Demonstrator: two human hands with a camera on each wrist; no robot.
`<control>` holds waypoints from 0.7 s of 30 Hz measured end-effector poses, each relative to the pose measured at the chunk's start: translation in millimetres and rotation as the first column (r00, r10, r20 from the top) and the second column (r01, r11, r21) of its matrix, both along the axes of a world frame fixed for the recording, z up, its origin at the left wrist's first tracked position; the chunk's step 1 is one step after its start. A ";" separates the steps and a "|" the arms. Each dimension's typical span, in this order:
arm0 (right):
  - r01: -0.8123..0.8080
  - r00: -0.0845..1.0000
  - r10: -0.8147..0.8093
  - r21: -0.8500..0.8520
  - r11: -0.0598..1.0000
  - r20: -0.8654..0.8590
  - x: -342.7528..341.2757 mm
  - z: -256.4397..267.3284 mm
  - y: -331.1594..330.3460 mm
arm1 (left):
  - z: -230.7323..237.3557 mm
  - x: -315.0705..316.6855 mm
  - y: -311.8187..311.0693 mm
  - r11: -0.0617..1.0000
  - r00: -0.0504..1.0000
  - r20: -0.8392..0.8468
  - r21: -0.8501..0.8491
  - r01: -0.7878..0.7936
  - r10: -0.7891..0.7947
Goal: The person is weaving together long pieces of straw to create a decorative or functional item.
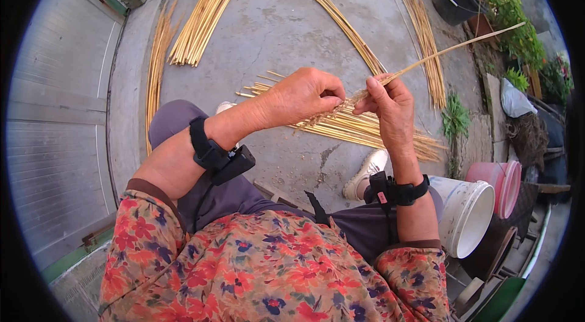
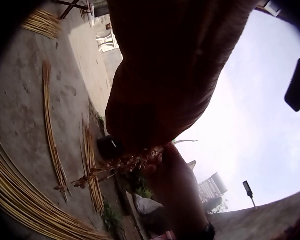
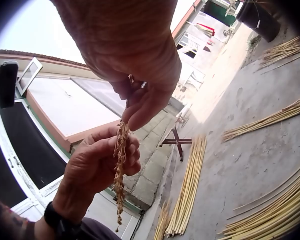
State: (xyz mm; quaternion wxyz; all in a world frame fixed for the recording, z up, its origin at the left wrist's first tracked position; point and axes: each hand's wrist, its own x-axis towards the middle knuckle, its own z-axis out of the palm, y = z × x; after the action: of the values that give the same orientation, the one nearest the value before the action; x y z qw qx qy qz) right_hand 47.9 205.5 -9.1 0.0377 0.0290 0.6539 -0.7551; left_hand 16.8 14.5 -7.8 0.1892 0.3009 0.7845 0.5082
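Floor: grey concrete, cracked, stained. Directly on it:
- Thick stalk bundle, pale, upper left.
- Narrow bundle, beside it, far left.
- Slim bundle, upper middle, lying diagonally.
- Feathery bundle, right.
- Broad spread of stalks, centre, butts left, plumes right.
- Small crumbs, scattered, near side.
- White shoe, worn, beside broad spread.
- Black bucket, upper right.

In my head view, the stalk points to two o'clock; a bundle lies on the floor at eleven, a bucket at four.
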 end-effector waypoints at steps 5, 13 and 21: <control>-0.016 1.000 0.016 -0.009 1.000 -0.002 -1.1 -0.8 -1.1 | 1.1 -0.1 0.3 1.000 1.000 -0.014 -0.010 -0.019 0.019; -0.024 0.995 0.038 0.156 0.987 -0.087 2.0 -3.3 -8.2 | -4.9 -2.8 2.6 0.991 0.985 -0.128 -0.055 -0.125 0.118; 0.087 0.985 -0.077 0.065 0.994 -0.153 4.8 7.1 -3.7 | -7.6 -18.5 -9.0 0.979 0.973 0.104 -0.024 -0.204 0.205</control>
State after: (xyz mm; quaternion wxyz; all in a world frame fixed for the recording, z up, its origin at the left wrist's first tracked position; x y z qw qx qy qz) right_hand 52.7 201.9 -2.0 -0.0438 0.0004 0.6797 -0.7322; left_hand -1.7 5.5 -15.3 0.1793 0.1899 0.8034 0.5351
